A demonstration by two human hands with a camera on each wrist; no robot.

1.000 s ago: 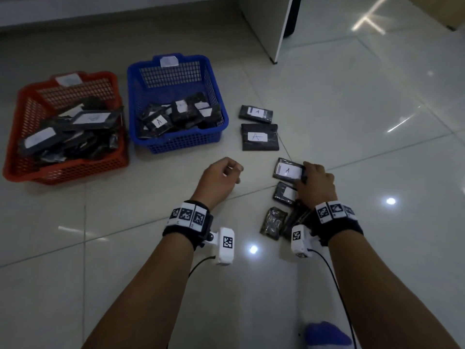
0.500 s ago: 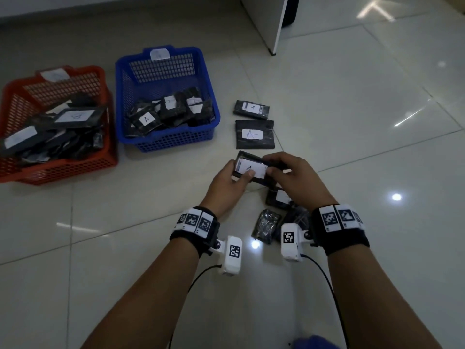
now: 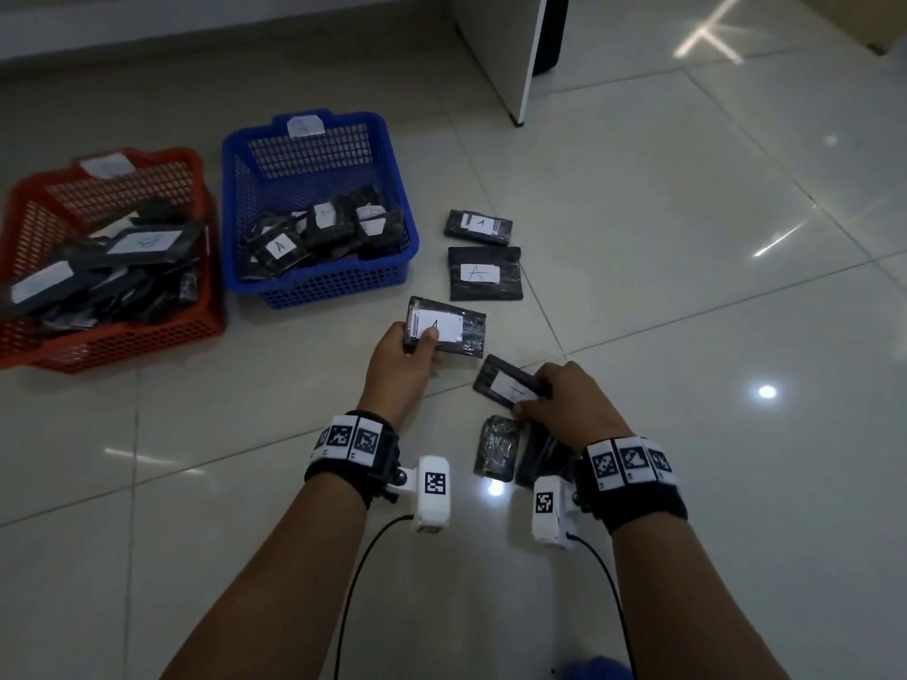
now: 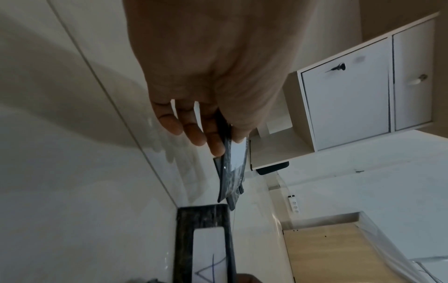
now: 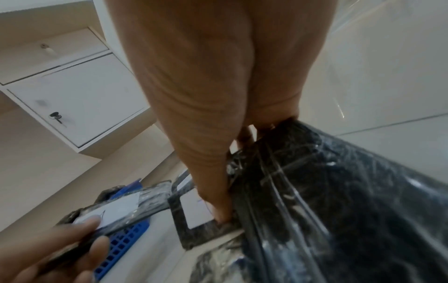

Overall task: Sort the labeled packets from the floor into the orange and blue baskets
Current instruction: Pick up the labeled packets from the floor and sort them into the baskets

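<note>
Far left on the floor: orange basket [image 3: 113, 336], then blue basket [image 3: 319, 287], both part-filled. Held above tiles by left hand [image 3: 397, 358], thumb pinching: packet marked A [image 3: 444, 328]. Gripped near right by right hand [image 3: 569, 404]: another packet [image 3: 508, 385]. Shown only from left wrist: white cabinet [image 4: 344, 107].

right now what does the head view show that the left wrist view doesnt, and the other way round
Only the head view shows the orange basket and blue basket, both holding packets, the right hand gripping a second packet, and the letter A on the held packet.

Only the left wrist view shows the white cabinet's doors with a key in one lock, and a wall socket.

Both show the left hand gripping the held packet, and an A-labelled packet on the floor.
</note>
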